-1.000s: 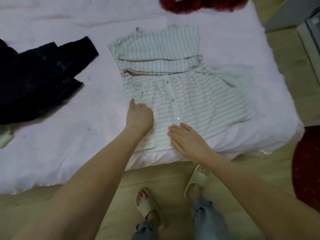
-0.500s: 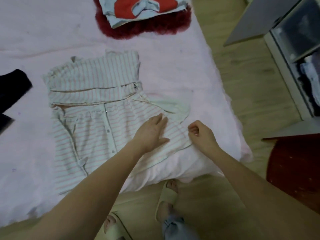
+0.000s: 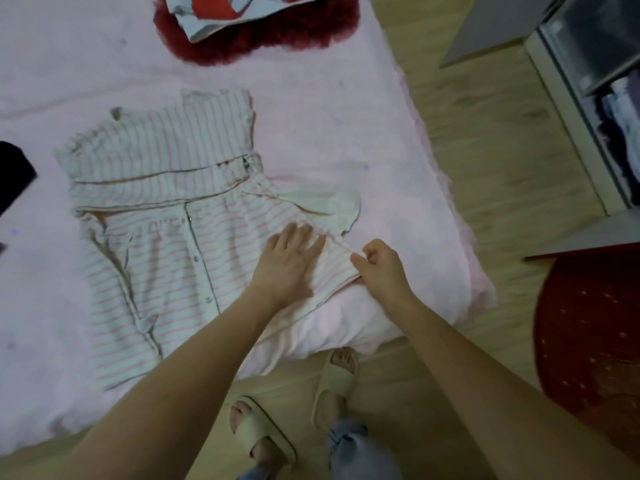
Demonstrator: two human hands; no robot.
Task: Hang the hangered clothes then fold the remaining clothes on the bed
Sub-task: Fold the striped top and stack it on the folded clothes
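A striped dress (image 3: 166,244) lies spread flat on the pink bed (image 3: 346,133), near its foot edge. The left hand (image 3: 287,265) presses flat on the skirt, fingers straight and slightly spread. Just beside it, the right hand (image 3: 381,268) pinches the skirt's side edge between curled fingers. Beyond the dress, folded clothes (image 3: 239,12) sit on a dark red fluffy garment (image 3: 277,39).

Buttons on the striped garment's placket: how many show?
3 buttons: top near the waist seam, middle, lowest. More may be hidden lower down in folds.
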